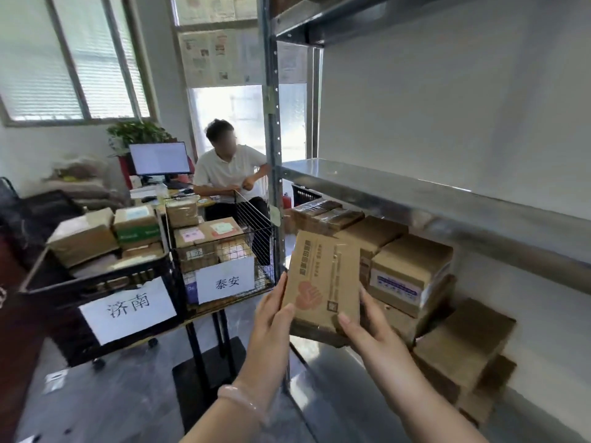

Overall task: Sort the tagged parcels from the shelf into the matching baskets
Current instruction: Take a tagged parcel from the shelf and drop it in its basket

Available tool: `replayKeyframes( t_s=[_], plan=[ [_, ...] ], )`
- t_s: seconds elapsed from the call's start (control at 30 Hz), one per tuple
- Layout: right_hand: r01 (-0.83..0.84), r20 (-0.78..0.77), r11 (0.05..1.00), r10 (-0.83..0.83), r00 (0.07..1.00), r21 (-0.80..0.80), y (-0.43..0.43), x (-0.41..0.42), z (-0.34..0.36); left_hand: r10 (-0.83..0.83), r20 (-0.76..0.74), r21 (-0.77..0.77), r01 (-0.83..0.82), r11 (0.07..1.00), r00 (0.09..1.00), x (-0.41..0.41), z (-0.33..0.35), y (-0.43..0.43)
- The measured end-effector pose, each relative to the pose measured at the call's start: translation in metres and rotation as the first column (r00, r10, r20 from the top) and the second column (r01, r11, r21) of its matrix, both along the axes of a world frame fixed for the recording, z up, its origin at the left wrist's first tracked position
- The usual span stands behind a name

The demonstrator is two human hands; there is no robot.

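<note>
You're mid-sort. Your left grip (pixel 274 310) and right grip (pixel 367 327) both clasp one cardboard parcel (pixel 323 276), held upright just in front of the shelf (pixel 447 199); I can't read its tag from here. The 济南 basket (pixel 105 284) and the 泰安 wire basket (pixel 256 219) already hold several parcels. A stack of boxes (pixel 411 271) still waits on the shelf, so plenty remains.

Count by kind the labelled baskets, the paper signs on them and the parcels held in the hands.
Baskets: 2, black basket and wire basket
Paper signs: 2, Jinan sign and Tai'an sign
Held parcels: 1, parcel between left hand and right hand
Total: 5
</note>
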State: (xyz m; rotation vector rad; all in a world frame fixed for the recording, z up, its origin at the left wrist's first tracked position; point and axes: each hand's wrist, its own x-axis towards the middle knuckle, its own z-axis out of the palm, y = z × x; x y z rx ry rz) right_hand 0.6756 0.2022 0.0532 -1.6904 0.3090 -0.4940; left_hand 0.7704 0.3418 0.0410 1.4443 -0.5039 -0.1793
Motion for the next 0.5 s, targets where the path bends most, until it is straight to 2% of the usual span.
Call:
replayKeyframes(
  t_s=[0.13, 0.33, 0.4, 0.5],
  plan=[
    [-0.028, 0.012, 0.98, 0.031, 0.999, -0.199, 0.039, 0.04, 0.003, 0.106, 0.131, 0.157, -0.126, 0.979, 0.986, 0.05, -0.01, 0.037],
    [-0.112, -0.02, 0.86, 0.118, 0.993, -0.498, 0.1, 0.112, 0.009, 0.03, 0.005, 0.24, -0.03, 0.97, 1.0, 0.11, -0.001, 0.102],
    [-0.131, 0.014, 0.863, 0.157, 0.987, -0.488, 0.117, 0.135, 0.013, 0.038, -0.035, 0.223, -0.029, 0.974, 0.999, 0.128, 0.002, 0.122],
    [-0.152, 0.091, 0.928, 0.193, 0.977, -0.34, 0.145, 0.169, 0.017, 0.083, -0.141, 0.143, -0.062, 0.988, 0.987, 0.163, -0.003, 0.155]
  ],
)
